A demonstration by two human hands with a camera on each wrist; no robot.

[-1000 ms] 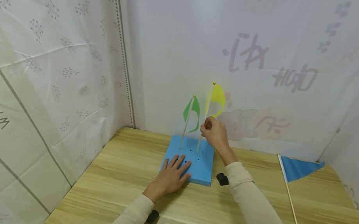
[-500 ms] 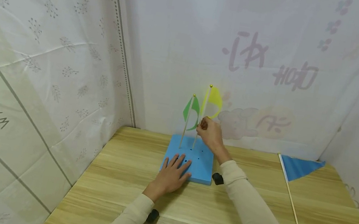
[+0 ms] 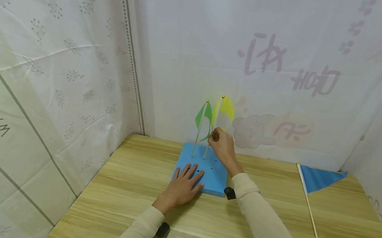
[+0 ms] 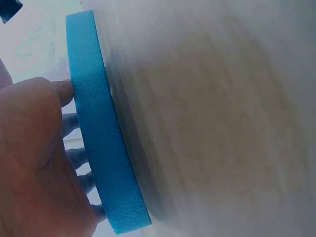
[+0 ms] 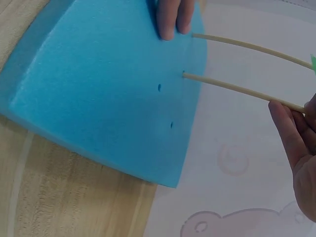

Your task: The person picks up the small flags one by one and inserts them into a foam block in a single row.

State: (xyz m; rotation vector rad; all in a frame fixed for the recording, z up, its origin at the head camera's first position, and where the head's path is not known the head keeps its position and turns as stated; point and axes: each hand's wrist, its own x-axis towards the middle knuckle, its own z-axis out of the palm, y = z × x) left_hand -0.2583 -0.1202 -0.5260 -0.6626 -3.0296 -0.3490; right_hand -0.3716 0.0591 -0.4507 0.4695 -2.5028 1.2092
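Since a second ago the yellow flag (image 3: 226, 109) has come down and shifted left, so that its stick now stands in the blue foam block (image 3: 212, 177) just beside the green flag (image 3: 204, 118). In the right wrist view both sticks enter the foam near its far edge, in neighbouring holes, with two more open holes close by. The right hand (image 3: 220, 141) grasps the yellow flag's stick about halfway up, its fingers (image 5: 291, 136) curled round the thin wooden rod. The left hand (image 3: 183, 185) lies flat on the near left part of the block, fingers straight and spread, pressing it onto the wooden worktop (image 3: 272, 225); the left wrist view shows the fingertips over the block's edge. On the right of the worktop, well apart from the block, a blue flag (image 3: 319, 178) lies flat on its stick. Pale printed cloth (image 3: 54, 50) hangs behind the worktop and at both sides.
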